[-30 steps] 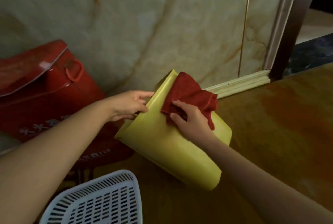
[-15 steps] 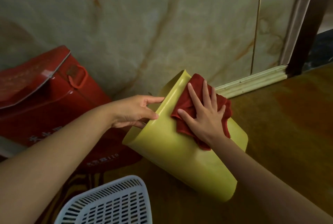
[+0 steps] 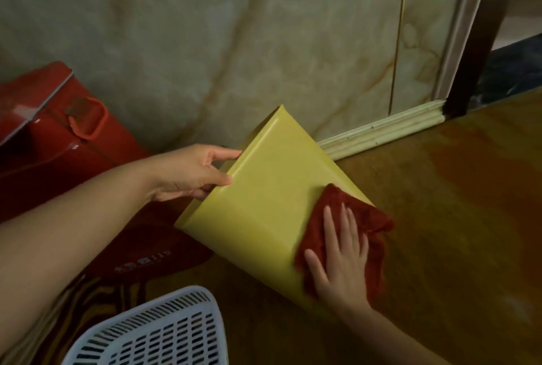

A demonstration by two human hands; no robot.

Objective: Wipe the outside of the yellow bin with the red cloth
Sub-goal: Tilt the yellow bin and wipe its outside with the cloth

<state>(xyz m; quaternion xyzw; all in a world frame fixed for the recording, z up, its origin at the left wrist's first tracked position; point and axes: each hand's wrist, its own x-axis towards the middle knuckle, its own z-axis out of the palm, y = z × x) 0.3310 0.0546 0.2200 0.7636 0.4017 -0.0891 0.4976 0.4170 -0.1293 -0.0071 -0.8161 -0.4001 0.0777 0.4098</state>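
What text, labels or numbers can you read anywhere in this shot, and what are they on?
Nothing can be read for certain.
Glossy red metal box: pale printing low on its front, upside down and blurred; it may end in digits, but I cannot read it.
Yellow plastic bin: no marking visible.
Red cloth: no label visible.
White slotted plastic basket: no text visible.

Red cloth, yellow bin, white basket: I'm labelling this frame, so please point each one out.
red cloth [image 3: 356,212], head view, bare fold above the fingers.
yellow bin [image 3: 258,203], head view, middle of its upturned side.
white basket [image 3: 164,332], head view, slotted wall.
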